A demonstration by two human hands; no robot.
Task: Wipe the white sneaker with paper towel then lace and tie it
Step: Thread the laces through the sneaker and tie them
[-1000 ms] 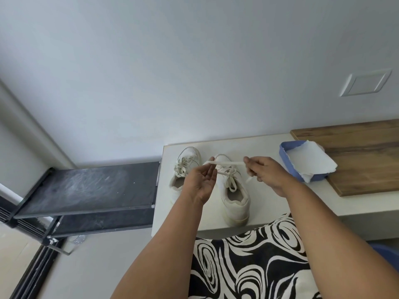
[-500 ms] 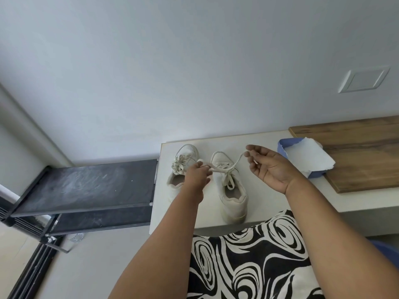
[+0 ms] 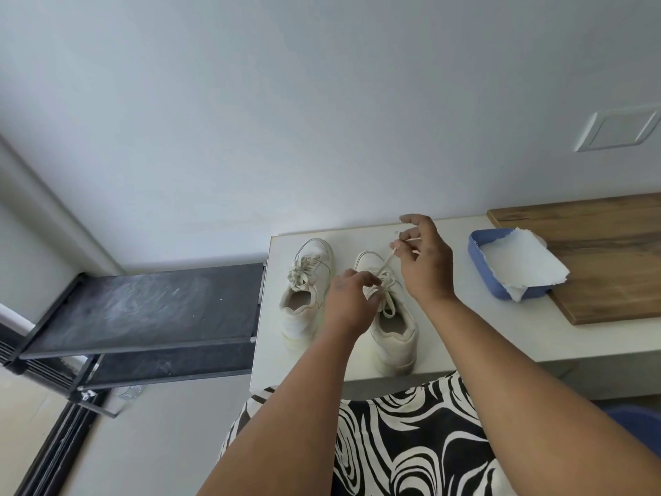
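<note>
Two white sneakers are sitting side by side on the white tabletop (image 3: 465, 338). The left hand (image 3: 348, 302) is pinching the lace (image 3: 384, 263) over the right sneaker (image 3: 391, 316), and the right hand (image 3: 425, 261) is gripping that lace's free end, raised beyond the toe. The left sneaker (image 3: 305, 291) is lying already tied. Paper towel (image 3: 518, 263) is resting in a blue tray (image 3: 477, 257). No readable writing is showing.

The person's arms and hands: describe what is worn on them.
Both forearms are bare, with no sleeves in view. The left hand and right hand wear no gloves, and no rings or watch are visible. A small dark mark shows on the back of the left hand.
</note>
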